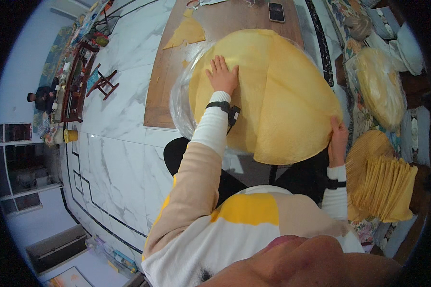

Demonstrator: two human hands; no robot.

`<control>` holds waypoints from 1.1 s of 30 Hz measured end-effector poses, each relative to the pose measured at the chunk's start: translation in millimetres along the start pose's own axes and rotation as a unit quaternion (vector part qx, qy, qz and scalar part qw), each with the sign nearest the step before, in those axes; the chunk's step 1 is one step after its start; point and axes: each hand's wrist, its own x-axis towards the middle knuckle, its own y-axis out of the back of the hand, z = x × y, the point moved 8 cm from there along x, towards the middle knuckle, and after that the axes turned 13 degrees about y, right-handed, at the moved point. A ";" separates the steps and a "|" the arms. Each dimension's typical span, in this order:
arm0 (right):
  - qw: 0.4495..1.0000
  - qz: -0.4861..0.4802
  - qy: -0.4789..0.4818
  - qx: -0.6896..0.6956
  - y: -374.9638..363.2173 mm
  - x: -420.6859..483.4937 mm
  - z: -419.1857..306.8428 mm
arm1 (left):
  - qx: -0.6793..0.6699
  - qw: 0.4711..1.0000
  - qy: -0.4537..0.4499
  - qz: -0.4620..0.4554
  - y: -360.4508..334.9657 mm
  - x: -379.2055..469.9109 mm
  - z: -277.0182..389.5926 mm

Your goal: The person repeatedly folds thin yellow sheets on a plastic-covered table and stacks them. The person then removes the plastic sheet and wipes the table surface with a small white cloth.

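Note:
A large round yellow sheet (294,107), thin and pancake-like, lies over more of the same on the wooden table (233,18). One flap of it overlaps the rest along a line near the middle, and its front edge hangs past the table toward my lap. My left hand (223,76) rests flat on the sheet, fingers spread, left of that line. At the right rim, my right hand (338,138) pinches the sheet's edge between thumb and fingers. Clear plastic film (181,104) shows under the left side of the round sheets.
A torn yellow piece (186,32) and a phone (276,12) lie toward the table's far end. To my right are folded yellow sheets (384,190) and a plastic-wrapped yellow bundle (379,88). A folding stool (102,82) stands left; a person (45,97) sits far left.

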 end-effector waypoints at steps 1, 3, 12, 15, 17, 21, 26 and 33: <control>0.997 -0.001 -0.066 0.024 7.5 -5.4 17.6 | 0.041 0.999 0.011 -0.015 -0.7 4.1 4.2; 0.990 -0.085 -0.048 0.102 1.4 0.1 22.4 | 0.139 0.990 -0.033 -0.001 -0.2 6.2 26.5; 0.996 -0.091 0.007 0.016 -37.7 64.0 -10.0 | -0.011 0.965 -0.259 -0.031 -19.2 -47.0 117.1; 0.998 0.008 0.054 -0.044 32.3 60.6 -27.2 | -0.002 0.972 -0.234 0.001 -19.7 -47.0 113.0; 0.983 0.052 0.081 -0.158 96.5 54.3 -43.9 | 0.009 0.975 -0.222 0.012 -20.1 -43.2 111.5; 0.920 0.118 0.159 -0.337 217.5 28.7 -119.9 | 0.046 0.978 -0.203 0.015 -23.6 -39.3 110.9; 0.921 0.232 0.183 -0.254 311.1 -14.3 -239.5 | 0.012 0.976 -0.219 0.007 -24.7 -40.4 111.8; 0.971 0.152 0.149 0.110 314.5 -21.9 -367.4 | 0.016 0.975 -0.220 -0.005 -24.1 -38.1 109.2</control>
